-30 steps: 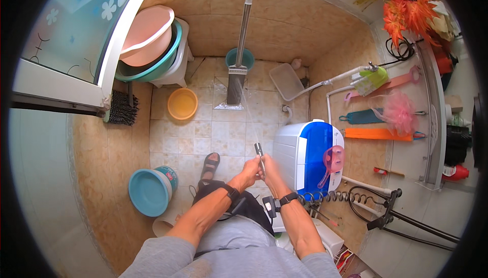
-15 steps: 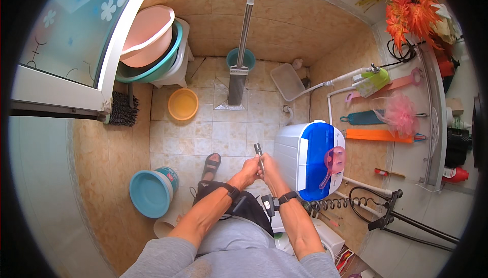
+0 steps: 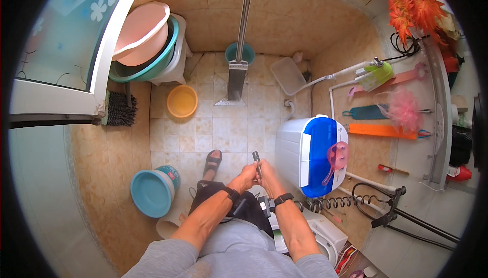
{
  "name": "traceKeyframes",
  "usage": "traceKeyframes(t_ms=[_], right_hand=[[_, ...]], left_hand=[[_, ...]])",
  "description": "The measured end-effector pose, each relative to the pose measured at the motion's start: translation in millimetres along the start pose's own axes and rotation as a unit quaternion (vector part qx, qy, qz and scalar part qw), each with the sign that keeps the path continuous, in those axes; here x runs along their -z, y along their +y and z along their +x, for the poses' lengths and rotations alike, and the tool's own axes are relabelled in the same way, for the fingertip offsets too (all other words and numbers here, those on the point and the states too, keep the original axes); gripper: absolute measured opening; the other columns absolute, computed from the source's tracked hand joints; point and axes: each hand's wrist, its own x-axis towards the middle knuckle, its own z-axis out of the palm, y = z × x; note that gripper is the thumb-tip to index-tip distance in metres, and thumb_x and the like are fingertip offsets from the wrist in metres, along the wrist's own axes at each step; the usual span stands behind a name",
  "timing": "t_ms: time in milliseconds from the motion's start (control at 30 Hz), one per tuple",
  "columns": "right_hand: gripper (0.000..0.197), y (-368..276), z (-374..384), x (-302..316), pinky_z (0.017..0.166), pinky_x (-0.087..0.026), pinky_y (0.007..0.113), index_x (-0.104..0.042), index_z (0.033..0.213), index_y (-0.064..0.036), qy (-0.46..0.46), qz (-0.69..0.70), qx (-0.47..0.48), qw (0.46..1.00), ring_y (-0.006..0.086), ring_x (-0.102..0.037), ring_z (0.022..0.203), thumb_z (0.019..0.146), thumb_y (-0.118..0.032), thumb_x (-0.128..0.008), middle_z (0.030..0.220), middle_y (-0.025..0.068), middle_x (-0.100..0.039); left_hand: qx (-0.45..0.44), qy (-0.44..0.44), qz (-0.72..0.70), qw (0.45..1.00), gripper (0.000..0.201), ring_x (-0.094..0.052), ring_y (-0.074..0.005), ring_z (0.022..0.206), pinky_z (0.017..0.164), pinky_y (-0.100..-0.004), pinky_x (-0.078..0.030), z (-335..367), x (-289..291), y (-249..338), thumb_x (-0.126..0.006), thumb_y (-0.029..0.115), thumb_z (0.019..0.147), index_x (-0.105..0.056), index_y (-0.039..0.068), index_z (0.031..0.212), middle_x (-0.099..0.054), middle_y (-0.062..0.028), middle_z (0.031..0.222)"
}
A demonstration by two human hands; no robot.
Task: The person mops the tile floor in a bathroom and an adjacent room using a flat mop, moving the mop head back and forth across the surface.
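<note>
Both hands meet in front of my body, closed around a dark metal tube (image 3: pixel 256 158) whose far end sticks out beyond my fingers. My left hand (image 3: pixel 247 175) wraps its lower part from the left. From the right, my right hand (image 3: pixel 267 173) grips it, pressed against the left. The tube's near end is hidden by the hands, so I cannot make out what kind of tool it is. Just right of my right hand stands a small white washing machine with a blue lid (image 3: pixel 319 158), a pink ladle (image 3: pixel 336 162) lying on top.
A flat mop (image 3: pixel 236 82) leans at the back by a teal bucket (image 3: pixel 240 53). A yellow basin (image 3: pixel 182 101) sits on the tiled floor. Left are a blue bucket (image 3: pixel 151 193), stacked basins (image 3: pixel 142 34) and a brush (image 3: pixel 121 108). A coiled hose (image 3: pixel 333 202) runs at the right.
My view has turned slightly, so the washing machine sits a little farther right. Both hands keep their hold on the tube, whose far end has come slightly nearer.
</note>
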Motion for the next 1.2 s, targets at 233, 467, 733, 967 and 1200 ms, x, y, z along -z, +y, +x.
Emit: traceKeyframes(t_ms=[233, 467, 733, 967, 1200], right_hand=[[0.020, 7.0, -1.3, -4.2, 0.029, -0.030, 0.025, -0.047, 0.060, -0.0088, 0.016, -0.025, -0.020, 0.999, 0.0124, -0.039, 0.033, 0.072, -0.025, -0.047, 0.046, 0.0029, -0.044], [0.020, 6.9, 5.9, -8.2, 0.030, -0.029, 0.027, -0.047, 0.061, -0.0079, 0.016, -0.032, 0.011, 0.999, 0.0136, -0.039, 0.033, 0.072, -0.024, -0.050, 0.046, 0.0039, -0.044], [0.020, -3.0, 1.7, -12.2, 0.031, -0.028, 0.027, -0.048, 0.062, -0.0071, -0.002, -0.056, 0.032, 0.998, 0.0129, -0.040, 0.034, 0.074, -0.023, -0.050, 0.049, 0.0039, -0.046], [0.035, -16.0, -5.4, -9.1, 0.035, -0.035, 0.028, -0.054, 0.060, -0.0029, 0.056, -0.077, 0.130, 0.987, 0.0139, -0.043, 0.037, 0.075, -0.035, -0.053, 0.049, 0.0059, -0.049], [0.036, -29.9, -24.0, -18.1, 0.036, -0.037, 0.029, -0.054, 0.056, -0.0020, 0.053, -0.080, 0.176, 0.980, 0.0154, -0.046, 0.038, 0.073, -0.034, -0.052, 0.047, 0.0069, -0.050]], left_hand=[[0.009, 0.018, 0.014, 1.000, 0.032, -0.040, -0.0157, 0.048, 0.049, -0.0367, -0.044, 1.9, 7.7, -8.7, -0.036, 0.036, 0.094, -0.046, 0.008, 0.079, -0.039, -0.0021, 0.054], [0.000, 0.009, -0.007, 1.000, 0.034, -0.039, -0.0154, 0.047, 0.046, -0.0347, -0.041, 1.7, 8.6, -4.4, -0.035, 0.036, 0.094, -0.044, 0.007, 0.078, -0.038, -0.0020, 0.054], [-0.022, 0.012, -0.057, 0.998, 0.033, -0.037, -0.0144, 0.047, 0.043, -0.0322, -0.038, -12.8, -0.7, 8.2, -0.034, 0.035, 0.094, -0.044, 0.008, 0.078, -0.036, -0.0012, 0.054], [-0.098, -0.031, -0.040, 0.994, 0.030, -0.037, -0.0126, 0.044, 0.040, -0.0285, -0.032, -44.6, -31.2, 30.4, -0.035, 0.031, 0.095, -0.049, 0.008, 0.085, -0.038, 0.0004, 0.053], [-0.145, -0.063, -0.033, 0.987, 0.029, -0.036, -0.0124, 0.043, 0.040, -0.0275, -0.031, -42.0, -29.5, 40.6, -0.035, 0.030, 0.095, -0.048, 0.008, 0.082, -0.038, 0.0004, 0.053]])
